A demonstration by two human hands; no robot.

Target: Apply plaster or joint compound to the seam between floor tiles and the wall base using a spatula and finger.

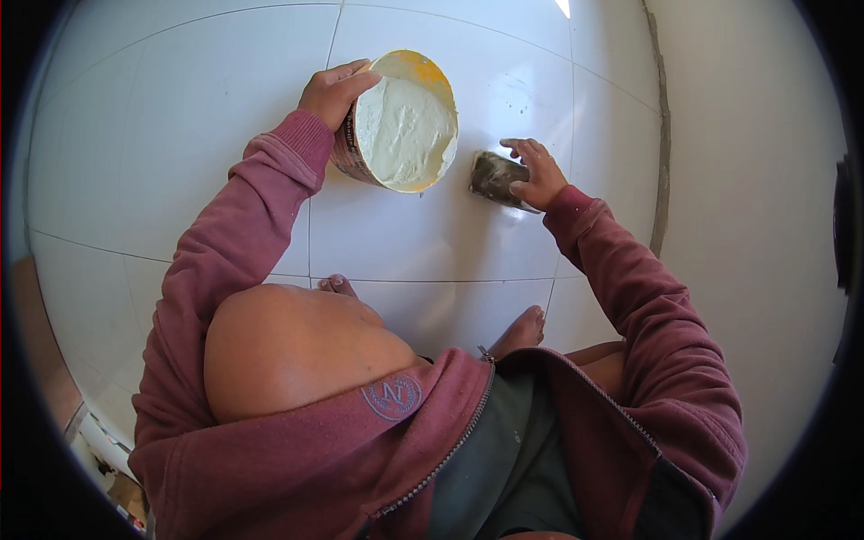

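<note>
My left hand grips the left side and rim of a round bucket with a yellow-stained inner rim, holding pale off-white paste with an uneven surface. To its right, a dark, smeared, flat tool, perhaps a scraper, lies on the white floor tiles. My right hand is over this tool with its fingers spread and raised, the thumb at its near edge; whether it touches the tool I cannot tell for sure. Part of the tool is hidden under that hand.
White tiled floor with thin joint lines surrounds the bucket. A pale wall runs along the right, with a rough grey strip at its foot. My bare foot and knee are below. Small indistinct items sit at the lower left.
</note>
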